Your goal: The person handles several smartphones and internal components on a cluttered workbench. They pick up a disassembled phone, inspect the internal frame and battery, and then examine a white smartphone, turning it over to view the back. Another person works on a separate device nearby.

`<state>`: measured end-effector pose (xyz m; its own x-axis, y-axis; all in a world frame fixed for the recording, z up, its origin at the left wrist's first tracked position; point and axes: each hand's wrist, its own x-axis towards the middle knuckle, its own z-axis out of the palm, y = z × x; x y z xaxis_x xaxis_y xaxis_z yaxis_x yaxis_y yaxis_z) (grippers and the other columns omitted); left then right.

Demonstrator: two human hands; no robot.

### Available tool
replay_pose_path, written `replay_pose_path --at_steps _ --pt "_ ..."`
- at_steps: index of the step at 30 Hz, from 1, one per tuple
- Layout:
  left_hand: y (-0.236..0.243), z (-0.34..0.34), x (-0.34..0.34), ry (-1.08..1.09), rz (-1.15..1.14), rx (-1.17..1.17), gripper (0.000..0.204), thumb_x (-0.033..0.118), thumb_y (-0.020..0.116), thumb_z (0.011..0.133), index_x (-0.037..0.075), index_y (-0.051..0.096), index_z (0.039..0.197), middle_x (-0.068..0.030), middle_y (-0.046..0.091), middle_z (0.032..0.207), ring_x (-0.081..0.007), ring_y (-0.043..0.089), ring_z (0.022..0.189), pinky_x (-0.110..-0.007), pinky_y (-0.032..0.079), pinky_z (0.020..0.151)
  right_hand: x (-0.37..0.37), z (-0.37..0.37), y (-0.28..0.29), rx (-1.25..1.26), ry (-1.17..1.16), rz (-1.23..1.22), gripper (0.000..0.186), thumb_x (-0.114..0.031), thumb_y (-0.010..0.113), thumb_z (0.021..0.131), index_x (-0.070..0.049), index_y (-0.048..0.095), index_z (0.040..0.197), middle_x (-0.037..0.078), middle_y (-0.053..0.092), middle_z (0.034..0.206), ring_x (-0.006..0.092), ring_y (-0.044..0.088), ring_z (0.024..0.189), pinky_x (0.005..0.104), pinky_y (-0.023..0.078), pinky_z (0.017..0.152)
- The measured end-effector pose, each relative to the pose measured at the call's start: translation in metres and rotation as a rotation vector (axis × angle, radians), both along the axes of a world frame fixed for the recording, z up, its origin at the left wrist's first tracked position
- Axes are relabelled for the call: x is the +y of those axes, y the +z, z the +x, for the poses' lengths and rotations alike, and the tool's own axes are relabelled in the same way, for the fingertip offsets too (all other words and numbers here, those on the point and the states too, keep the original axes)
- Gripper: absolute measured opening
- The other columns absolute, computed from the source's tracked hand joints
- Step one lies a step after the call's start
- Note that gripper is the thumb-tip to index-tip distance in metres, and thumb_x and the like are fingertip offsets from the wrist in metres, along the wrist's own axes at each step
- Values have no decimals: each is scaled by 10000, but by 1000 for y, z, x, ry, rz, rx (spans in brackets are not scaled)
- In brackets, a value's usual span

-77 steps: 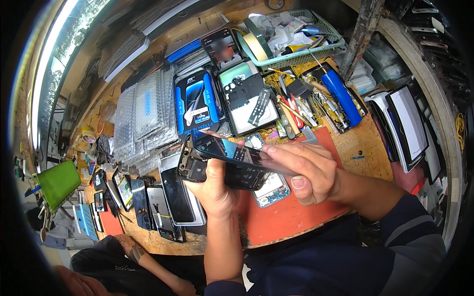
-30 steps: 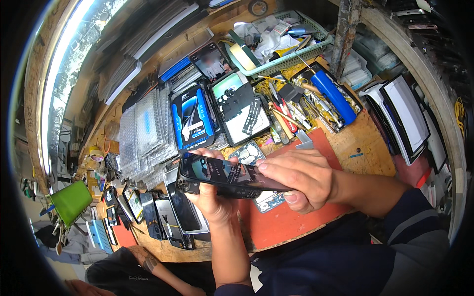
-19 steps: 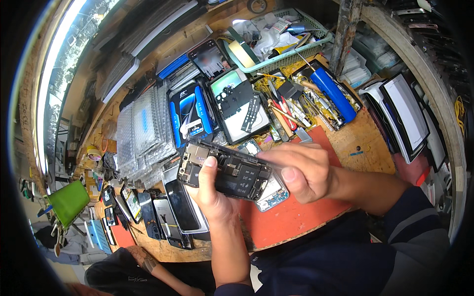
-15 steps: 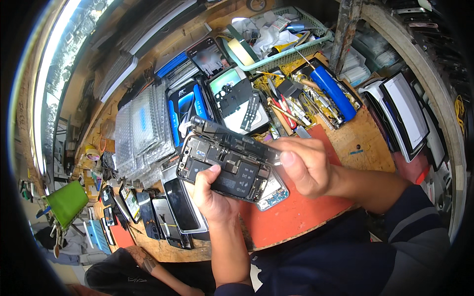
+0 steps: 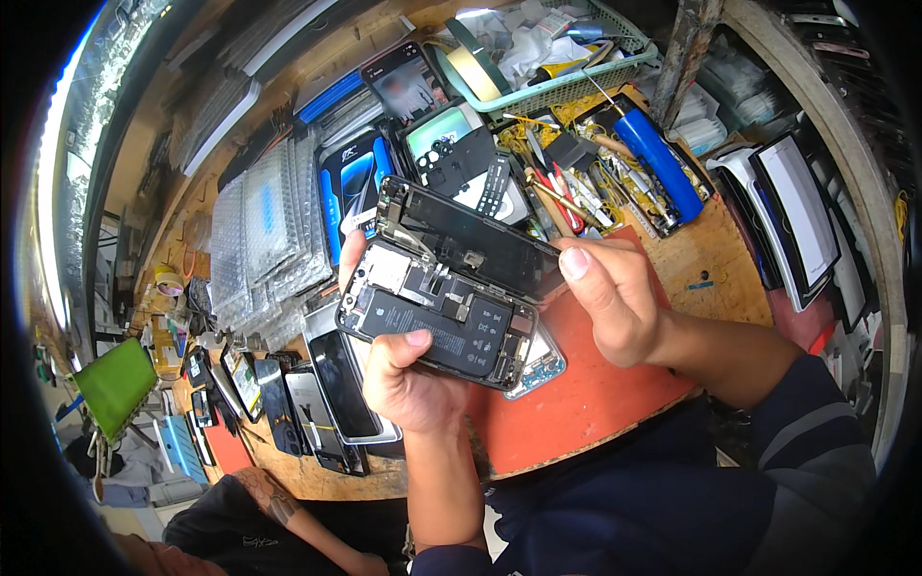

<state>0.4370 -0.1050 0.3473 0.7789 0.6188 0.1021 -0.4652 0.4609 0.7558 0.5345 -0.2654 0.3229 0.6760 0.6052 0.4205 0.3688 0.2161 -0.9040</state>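
Note:
My left hand (image 5: 408, 379) grips the body of an opened smartphone (image 5: 437, 322), thumb on the black battery and a finger showing at its far left edge. Its insides face up. The phone's screen panel (image 5: 471, 235) is hinged up along the far side, its dark inner face toward me, with a thin flex cable at the left end. My right hand (image 5: 619, 298) pinches the panel's right corner between thumb and fingers. Under the held phone, another phone part with a blue circuit board (image 5: 545, 363) lies partly hidden on the red mat (image 5: 595, 389).
Bubble-wrapped packs (image 5: 264, 230) and several phones (image 5: 346, 384) lie to the left. Behind stand a green basket (image 5: 547, 91) of plastic bags and a tool tray with a blue cylindrical tool (image 5: 658, 163). A co-worker's arm (image 5: 317, 538) rests at lower left.
The screen panel has swung up and farther from the body, exposing more of the inside. A finger of my left hand now shows at the phone's far left edge.

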Motion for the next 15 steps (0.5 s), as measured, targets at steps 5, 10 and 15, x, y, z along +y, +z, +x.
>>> replay_pose_path --at_steps 5,10,15 --pt "-1 -1 1 -9 -3 -21 1027 86 619 631 35 261 1592 -254 542 1400 -380 602 1241 -499 498 1085 3 -1 -3 55 5 31 444 -255 402 1124 18 609 843 79 602 711 156 599 638 319 472 607" --pt "-2 -1 -1 -11 25 -39 1035 107 626 629 20 286 1602 -256 555 1408 -399 601 1251 -502 468 1125 6 -2 -7 140 20 71 442 -252 404 1119 22 609 840 76 617 723 153 617 658 307 500 627" --pt "-1 -2 -2 -11 56 -26 1055 94 635 611 26 282 1602 -248 557 1401 -389 598 1251 -495 470 1119 7 -2 -9 159 27 69 441 -249 396 1115 22 613 844 71 622 736 144 618 668 300 512 638"
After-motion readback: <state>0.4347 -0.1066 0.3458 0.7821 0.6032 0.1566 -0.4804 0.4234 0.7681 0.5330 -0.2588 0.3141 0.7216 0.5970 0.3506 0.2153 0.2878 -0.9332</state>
